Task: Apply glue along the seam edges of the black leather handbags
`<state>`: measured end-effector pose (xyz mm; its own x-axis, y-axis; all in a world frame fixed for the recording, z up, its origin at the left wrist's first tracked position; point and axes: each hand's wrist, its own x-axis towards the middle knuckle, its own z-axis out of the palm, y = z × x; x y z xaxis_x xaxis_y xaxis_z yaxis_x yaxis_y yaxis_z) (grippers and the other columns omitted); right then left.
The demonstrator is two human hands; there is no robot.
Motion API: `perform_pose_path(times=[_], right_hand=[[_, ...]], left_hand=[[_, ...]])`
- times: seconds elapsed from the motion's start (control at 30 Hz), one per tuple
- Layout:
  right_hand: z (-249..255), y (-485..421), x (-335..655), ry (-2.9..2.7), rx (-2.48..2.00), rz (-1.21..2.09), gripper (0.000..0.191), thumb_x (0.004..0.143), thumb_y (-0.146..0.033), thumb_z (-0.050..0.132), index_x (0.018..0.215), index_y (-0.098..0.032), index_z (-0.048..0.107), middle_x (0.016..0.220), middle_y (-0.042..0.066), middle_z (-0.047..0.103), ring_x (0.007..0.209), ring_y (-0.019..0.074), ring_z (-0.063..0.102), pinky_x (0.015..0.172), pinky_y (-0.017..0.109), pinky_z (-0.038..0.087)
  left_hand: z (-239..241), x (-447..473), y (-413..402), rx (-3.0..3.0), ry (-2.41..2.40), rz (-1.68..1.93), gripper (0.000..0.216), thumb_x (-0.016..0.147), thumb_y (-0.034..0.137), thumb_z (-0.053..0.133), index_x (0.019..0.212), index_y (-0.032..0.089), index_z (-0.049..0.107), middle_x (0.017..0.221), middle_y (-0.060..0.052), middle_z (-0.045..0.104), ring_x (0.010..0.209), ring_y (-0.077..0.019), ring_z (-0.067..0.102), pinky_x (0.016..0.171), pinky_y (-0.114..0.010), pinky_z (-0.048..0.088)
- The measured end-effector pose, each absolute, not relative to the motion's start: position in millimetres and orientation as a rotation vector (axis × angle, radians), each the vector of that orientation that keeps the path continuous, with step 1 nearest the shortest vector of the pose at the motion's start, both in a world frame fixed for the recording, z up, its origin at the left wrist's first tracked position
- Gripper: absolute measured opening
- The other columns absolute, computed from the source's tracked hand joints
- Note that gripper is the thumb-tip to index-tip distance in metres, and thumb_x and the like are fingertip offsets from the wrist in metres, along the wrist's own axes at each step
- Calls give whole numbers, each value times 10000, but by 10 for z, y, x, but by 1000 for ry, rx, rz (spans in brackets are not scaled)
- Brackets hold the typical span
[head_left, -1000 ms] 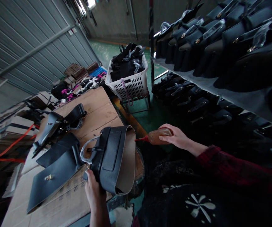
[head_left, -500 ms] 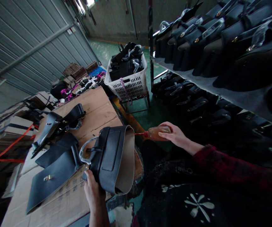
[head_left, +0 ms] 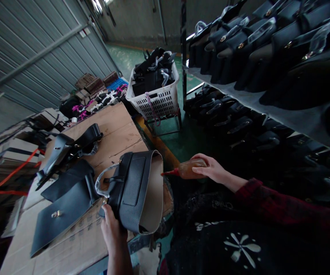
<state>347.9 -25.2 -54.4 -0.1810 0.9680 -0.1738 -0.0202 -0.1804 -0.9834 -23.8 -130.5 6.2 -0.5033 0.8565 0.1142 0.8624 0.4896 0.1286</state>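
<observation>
My left hand [head_left: 111,227] grips the lower corner of a black handbag [head_left: 132,189], holding it upright at the near edge of a cardboard-covered table [head_left: 116,130]. The bag's tan inner flap [head_left: 153,194] faces right, and its handle is wrapped in clear plastic. My right hand [head_left: 210,168] holds a brown squeeze bottle [head_left: 189,169] with a red nozzle; the nozzle tip touches or nearly touches the flap's right edge. A red plaid sleeve covers my right forearm.
Flat black bag panels [head_left: 63,208] and a black bag part with straps [head_left: 67,147] lie on the table's left side. A white basket [head_left: 156,101] full of black bags stands beyond the table. Shelves on the right [head_left: 268,107] hold rows of black handbags.
The bottle's nozzle has moved left, closing the small gap to the flap's edge. The bag stays held in the same pose; the view has shifted slightly.
</observation>
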Motion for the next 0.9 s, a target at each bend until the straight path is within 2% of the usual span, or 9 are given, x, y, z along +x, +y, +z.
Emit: perform_pose_path(times=[0.1, 0.23, 0.4, 0.57, 0.8, 0.9], right_hand=[[-524, -315, 3480, -1229, -1213, 1539, 435, 638, -451, 757, 927, -164, 604, 784, 15, 608, 710, 168, 551, 626, 279, 431], [-476, -407, 3474, -1210, -1188, 1616, 457, 623, -445, 775, 940, -165, 601, 773, 6, 597, 689, 156, 544, 616, 270, 435], [-417, -525, 3469, -1224, -1141, 1699, 456, 637, -436, 781, 958, -170, 597, 791, 3, 606, 698, 149, 553, 632, 265, 449], [-403, -601, 3475, -1273, -1104, 1730, 443, 653, -433, 775, 969, -178, 598, 806, 7, 617, 703, 155, 564, 633, 268, 458], [-408, -555, 3559, -1330, -1255, 1498, 420, 661, -443, 753, 962, -187, 610, 827, 23, 627, 736, 182, 576, 650, 290, 471], [-426, -524, 3593, -1290, -1266, 1452, 407, 670, -433, 749, 967, -193, 607, 845, 27, 642, 763, 190, 588, 670, 292, 477]], left_hand=[[81, -238, -1301, -1604, -2646, -35, 582, 772, 70, 515, 1335, -18, 397, 796, -188, 657, 771, -372, 634, 602, -357, 399], [-30, -333, -1335, -1630, -2568, -18, 714, 726, 59, 538, 1399, -30, 316, 819, -189, 666, 783, -381, 636, 611, -371, 414], [-176, -418, -1384, -1622, -2479, -42, 719, 736, 88, 555, 1412, -12, 332, 849, -194, 667, 769, -372, 642, 603, -369, 425], [-120, -409, -1373, -1673, -2506, 15, 722, 729, 82, 542, 1399, -66, 318, 837, -210, 656, 758, -373, 637, 599, -371, 430], [-124, -456, -1389, -1731, -2513, -53, 768, 719, 92, 527, 1433, -42, 277, 757, -162, 637, 751, -373, 626, 608, -378, 437], [-110, -398, -1372, -1731, -2550, -71, 744, 726, 90, 514, 1424, -45, 295, 801, -181, 648, 765, -368, 632, 624, -379, 442]])
